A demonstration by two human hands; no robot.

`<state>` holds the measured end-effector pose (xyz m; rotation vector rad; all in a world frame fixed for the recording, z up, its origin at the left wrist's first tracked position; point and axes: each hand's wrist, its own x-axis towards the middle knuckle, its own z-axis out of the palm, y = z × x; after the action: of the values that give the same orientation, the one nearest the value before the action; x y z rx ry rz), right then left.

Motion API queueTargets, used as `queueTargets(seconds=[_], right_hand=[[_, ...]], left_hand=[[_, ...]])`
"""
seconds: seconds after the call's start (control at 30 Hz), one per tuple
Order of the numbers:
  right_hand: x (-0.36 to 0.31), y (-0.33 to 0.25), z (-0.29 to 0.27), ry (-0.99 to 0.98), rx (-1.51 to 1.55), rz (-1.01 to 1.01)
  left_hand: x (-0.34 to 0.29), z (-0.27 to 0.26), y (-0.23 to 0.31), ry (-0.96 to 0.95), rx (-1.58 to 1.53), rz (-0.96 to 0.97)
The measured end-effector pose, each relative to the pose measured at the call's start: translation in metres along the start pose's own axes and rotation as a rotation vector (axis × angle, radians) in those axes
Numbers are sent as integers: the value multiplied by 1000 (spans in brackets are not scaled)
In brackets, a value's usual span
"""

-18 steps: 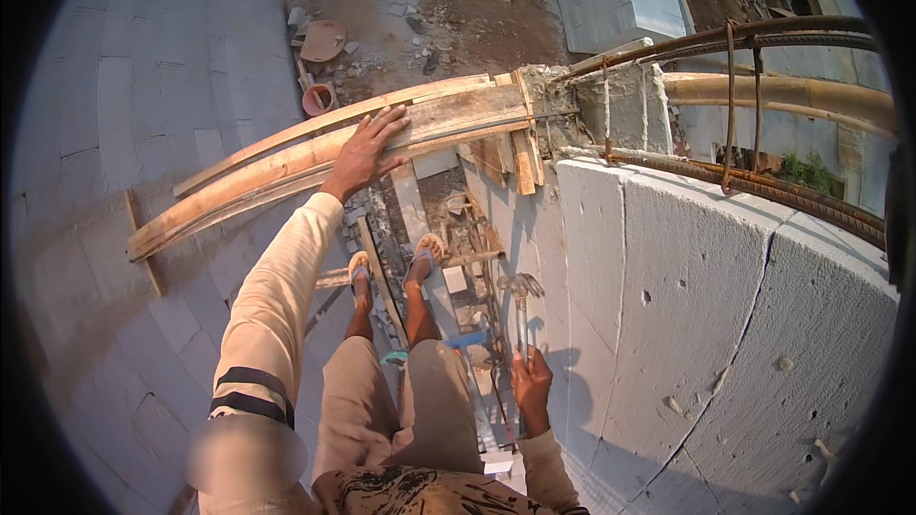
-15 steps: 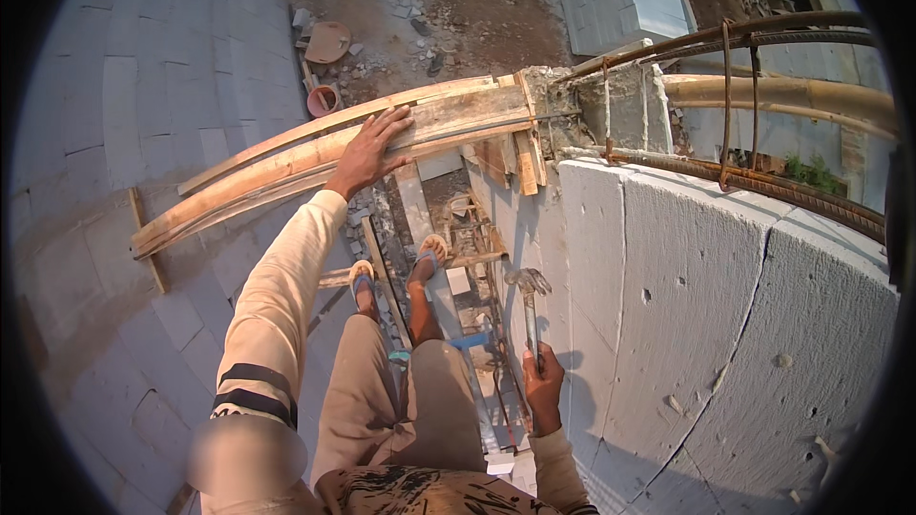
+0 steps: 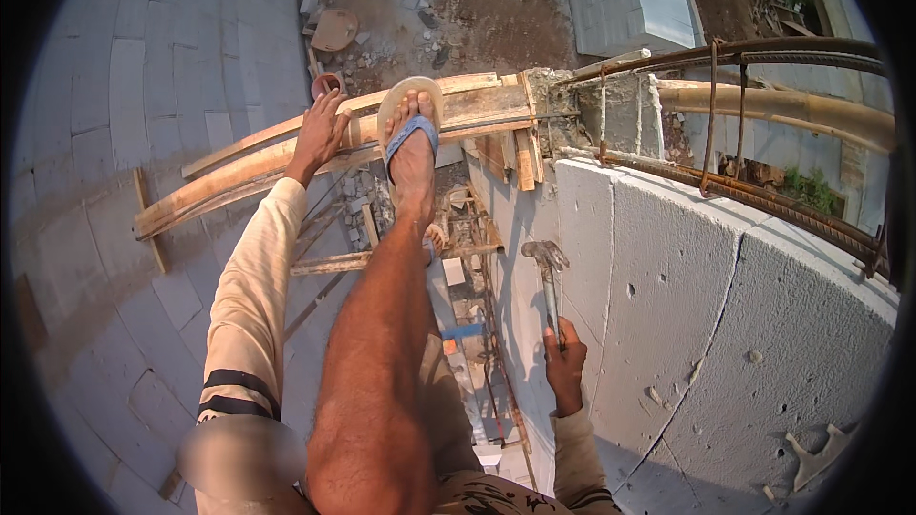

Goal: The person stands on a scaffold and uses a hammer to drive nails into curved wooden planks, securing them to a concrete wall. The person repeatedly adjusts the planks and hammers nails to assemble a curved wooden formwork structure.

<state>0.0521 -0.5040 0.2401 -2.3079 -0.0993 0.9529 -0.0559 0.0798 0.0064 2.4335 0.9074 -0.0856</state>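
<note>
My left hand (image 3: 320, 136) lies on the wooden formwork beam (image 3: 229, 181), its fingers stretched out and holding nothing. Beside it, my raised foot in a flip-flop (image 3: 410, 124) is over the planks; whether it bears on them I cannot tell. Lower right, my right hand (image 3: 566, 362) is closed round the handle of a claw hammer (image 3: 549, 272), its metal head pointing up and away from me. The hammer hangs next to the pale block wall (image 3: 668, 296) and touches nothing that I can see.
Rusty rebar (image 3: 763, 195) runs above the right wall, joining a rough concrete column (image 3: 620, 119). Far below lie scaffold timbers (image 3: 334, 265), rubble and a reddish bucket (image 3: 326, 86). Another block wall (image 3: 143, 67) rises at left; stacked pale blocks (image 3: 630, 0) stand beyond.
One leg has swung up, bringing its foot over the beam. My left hand has slid left along the wood. The right hand and hammer have shifted slightly right and up.
</note>
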Motion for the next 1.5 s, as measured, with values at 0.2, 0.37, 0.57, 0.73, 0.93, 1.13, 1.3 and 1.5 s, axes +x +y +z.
queueTargets(seconds=[0.2, 0.37, 0.57, 0.73, 0.93, 1.13, 1.3, 1.5], right_hand=[[36, -13, 38, 51, 180, -28], [99, -45, 98, 153, 413, 108], [201, -82, 148, 402, 578, 58], [245, -94, 155, 477, 698, 112], [248, -100, 153, 425, 874, 191], [247, -105, 142, 319, 789, 203], [236, -118, 129, 329, 775, 238], [247, -118, 128, 310, 661, 247]], left_hand=[[-34, 35, -26, 109, 220, -80], [-30, 40, -21, 126, 202, -116], [-23, 38, -10, 160, 178, -179], [-21, 44, -7, 221, 183, -202], [-21, 43, -8, 201, 200, -213], [-23, 42, -10, 214, 205, -185], [-24, 43, -9, 279, 218, -138], [-23, 44, -12, 280, 233, -130]])
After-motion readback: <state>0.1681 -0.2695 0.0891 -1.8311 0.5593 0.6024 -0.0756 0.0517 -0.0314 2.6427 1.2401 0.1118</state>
